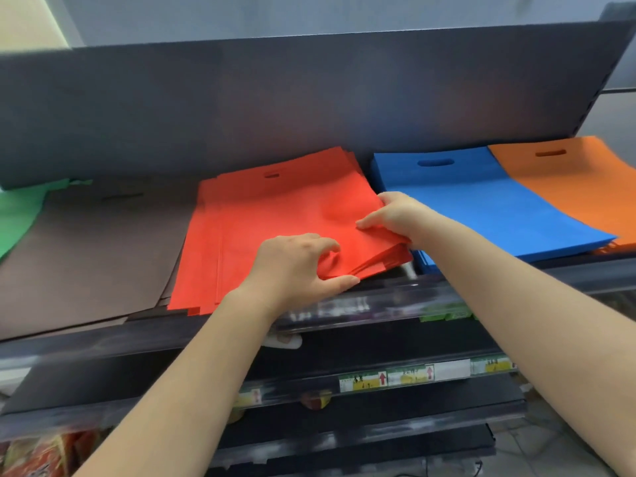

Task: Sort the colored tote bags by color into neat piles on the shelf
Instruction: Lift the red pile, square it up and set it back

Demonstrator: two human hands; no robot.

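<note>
Shelf with five single-colour piles, sorting apparently near complete. Left hand and right hand pinch the front right corner of the red pile (edges still fanned), just beside the blue pile.

The shelf is covered almost fully from side to side by flat piles: green bags at far left, brown bags, red bags, blue bags and orange bags, each touching or overlapping the next one. Only a narrow gap shows between the red and blue piles, near the front edge. Behind the piles the dark back panel closes the way. Above the piles the space is open. Both hands, the left hand and right hand, occupy the red pile's front right corner.
</note>
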